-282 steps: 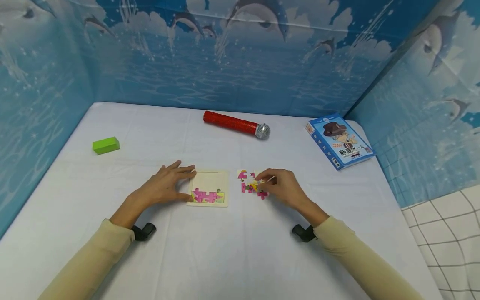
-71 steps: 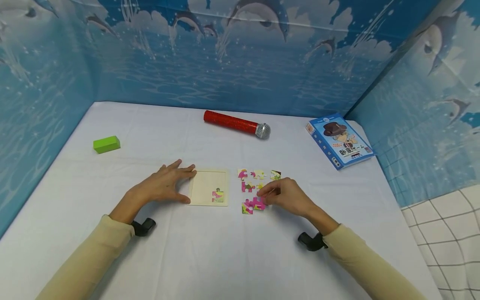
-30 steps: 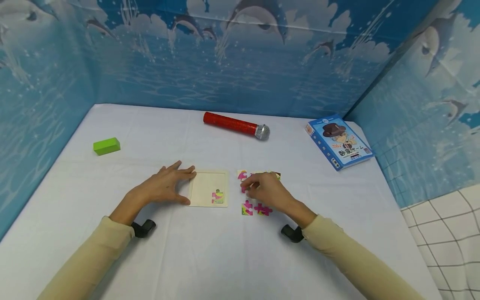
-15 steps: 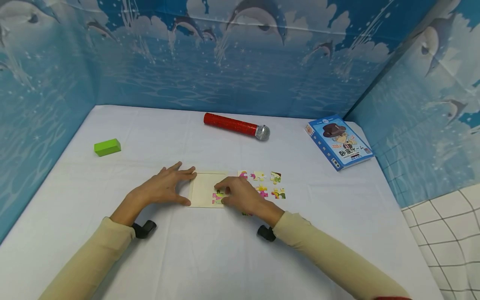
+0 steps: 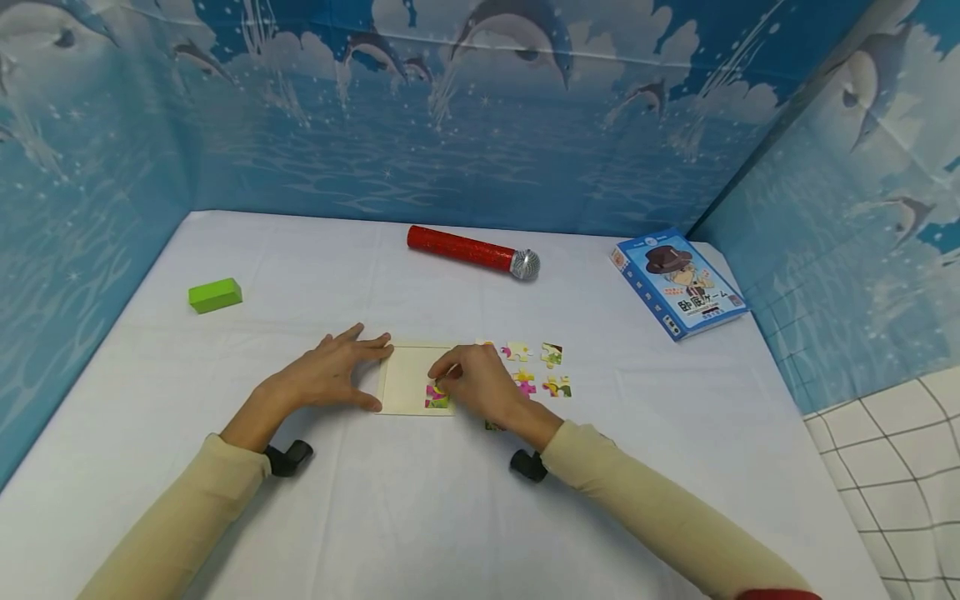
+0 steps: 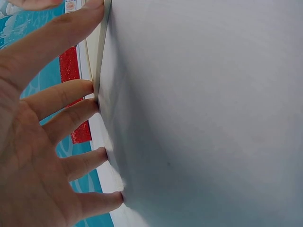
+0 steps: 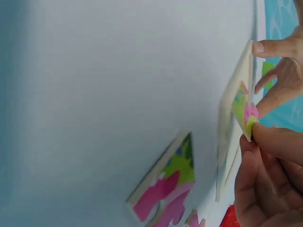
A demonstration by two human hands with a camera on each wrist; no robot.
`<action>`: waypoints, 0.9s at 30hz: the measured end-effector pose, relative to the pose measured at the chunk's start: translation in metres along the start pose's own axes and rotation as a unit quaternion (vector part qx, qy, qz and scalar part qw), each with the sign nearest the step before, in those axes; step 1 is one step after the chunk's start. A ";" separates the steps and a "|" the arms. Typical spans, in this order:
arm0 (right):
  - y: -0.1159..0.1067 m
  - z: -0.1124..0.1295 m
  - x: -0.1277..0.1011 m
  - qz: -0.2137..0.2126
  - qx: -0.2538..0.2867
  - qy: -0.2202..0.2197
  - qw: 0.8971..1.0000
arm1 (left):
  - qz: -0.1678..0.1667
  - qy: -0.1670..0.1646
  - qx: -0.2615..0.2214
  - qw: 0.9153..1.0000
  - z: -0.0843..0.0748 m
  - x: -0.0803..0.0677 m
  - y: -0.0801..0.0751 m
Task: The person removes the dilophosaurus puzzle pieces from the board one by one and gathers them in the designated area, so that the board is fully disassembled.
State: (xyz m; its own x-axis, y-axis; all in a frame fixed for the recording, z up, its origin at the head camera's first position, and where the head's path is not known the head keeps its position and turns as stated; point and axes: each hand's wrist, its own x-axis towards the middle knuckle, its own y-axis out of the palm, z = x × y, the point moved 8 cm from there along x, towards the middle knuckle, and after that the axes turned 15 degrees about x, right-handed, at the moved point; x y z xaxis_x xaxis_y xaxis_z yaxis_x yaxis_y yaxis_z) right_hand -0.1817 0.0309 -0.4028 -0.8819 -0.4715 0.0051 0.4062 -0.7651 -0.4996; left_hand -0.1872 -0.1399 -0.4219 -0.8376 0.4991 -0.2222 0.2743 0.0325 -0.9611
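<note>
A square pale wooden puzzle tray (image 5: 402, 367) lies in front of me in the head view. My left hand (image 5: 322, 372) has its fingers spread, thumb and fingertips touching the tray's left edge; the left wrist view shows that edge (image 6: 102, 52) against the fingertips. Over the tray's lower right corner, my right hand (image 5: 483, 385) pinches a small jigsaw piece (image 7: 252, 113) between thumb and fingers. Pink and green puzzle print (image 5: 437, 401) shows below the fingertips, partly covered by them. Loose pieces lie right of the tray, among them a green one (image 5: 552, 355).
A red glittery toy microphone (image 5: 465, 248) lies at the back of the white table. To its right is a blue game box (image 5: 681, 282); a green block (image 5: 214, 295) sits at the left. Dolphin-print cloth walls (image 5: 480, 142) enclose the back and sides.
Earlier the tray held a row of pieces along its bottom; later just one at lower right. My right hand has taken a loose piece and moved left over the tray. The left hand stays.
</note>
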 end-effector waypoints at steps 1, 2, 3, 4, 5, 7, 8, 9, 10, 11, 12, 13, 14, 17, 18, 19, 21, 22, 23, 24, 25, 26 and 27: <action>-0.001 0.000 0.000 -0.004 0.005 -0.002 1.000 | 0.001 -0.001 -0.001 1.000 0.000 0.000 0.000; -0.003 0.001 0.000 -0.005 0.012 0.000 1.000 | 0.002 -0.001 -0.001 1.000 0.000 0.000 0.001; -0.006 0.000 -0.001 -0.007 0.019 0.005 1.000 | 0.002 -0.001 -0.001 1.000 0.000 0.000 0.001; -0.010 0.000 -0.002 -0.008 0.025 0.011 1.000 | 0.003 -0.002 -0.003 1.000 0.000 0.000 0.001; -0.015 -0.001 -0.004 -0.009 0.029 0.016 0.999 | 0.003 -0.001 -0.003 1.000 0.000 0.000 0.001; -0.029 -0.004 -0.010 -0.012 0.039 0.031 0.999 | 0.003 0.000 -0.002 1.000 0.000 0.000 0.001; -0.037 -0.007 -0.014 -0.013 0.041 0.044 0.998 | 0.002 0.001 -0.001 1.000 0.000 0.000 0.001; -0.046 -0.011 -0.018 -0.016 0.042 0.059 0.997 | 0.001 0.002 -0.002 1.000 0.000 0.000 0.000; -0.054 -0.016 -0.023 -0.015 0.042 0.073 0.996 | 0.000 0.002 -0.003 1.000 0.000 -0.001 0.000; -0.062 -0.022 -0.029 -0.011 0.040 0.086 0.995 | 0.000 0.003 -0.004 1.000 0.000 -0.001 -0.001; -0.069 -0.028 -0.035 -0.008 0.038 0.101 0.994 | 0.000 0.003 -0.005 1.000 0.000 -0.001 -0.001; -0.077 -0.034 -0.041 -0.005 0.032 0.114 0.993 | 0.000 0.004 -0.006 1.000 0.000 -0.001 -0.001; -0.083 -0.040 -0.048 -0.002 0.029 0.129 0.991 | 0.000 0.004 -0.007 1.000 -0.001 -0.001 -0.002; -0.099 -0.057 -0.067 0.007 0.024 0.159 0.987 | 0.001 0.004 -0.006 1.000 0.000 0.000 -0.002; -0.104 -0.061 -0.072 0.005 0.022 0.168 0.986 | 0.001 0.005 -0.004 1.000 0.000 0.000 -0.002; -0.107 -0.065 -0.077 0.006 0.020 0.173 0.985 | 0.001 0.005 -0.003 1.000 0.000 0.000 -0.002; -0.112 -0.072 -0.084 0.003 0.020 0.180 0.983 | 0.001 0.006 -0.004 1.000 0.001 0.000 -0.001; -0.114 -0.074 -0.087 -0.001 0.017 0.180 0.983 | 0.001 0.007 -0.004 1.000 0.001 0.000 -0.001; -0.115 -0.076 -0.089 -0.006 0.015 0.181 0.983 | 0.001 0.007 -0.005 1.000 0.001 0.000 -0.001; -0.115 -0.078 -0.090 -0.010 0.013 0.181 0.983 | 0.002 0.007 -0.006 1.000 0.001 0.000 0.000; -0.115 -0.080 -0.092 -0.017 0.009 0.180 0.983 | 0.002 0.007 -0.007 1.000 0.001 0.000 0.000; -0.114 -0.082 -0.093 -0.024 0.003 0.178 0.984 | 0.002 0.007 -0.008 1.000 0.001 0.000 0.000; -0.114 -0.083 -0.094 -0.032 -0.003 0.176 0.984 | 0.002 0.007 -0.009 1.000 0.001 0.000 0.001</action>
State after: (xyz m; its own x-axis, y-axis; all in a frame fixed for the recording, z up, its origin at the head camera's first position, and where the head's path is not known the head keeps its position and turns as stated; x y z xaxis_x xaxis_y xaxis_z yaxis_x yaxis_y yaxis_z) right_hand -0.1652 0.1984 -0.4179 -0.9344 -0.2397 -0.2636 0.3461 -0.7859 -0.5124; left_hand -0.1879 -0.1407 -0.4228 -0.8297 0.5111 -0.2244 0.2865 0.0450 -0.9570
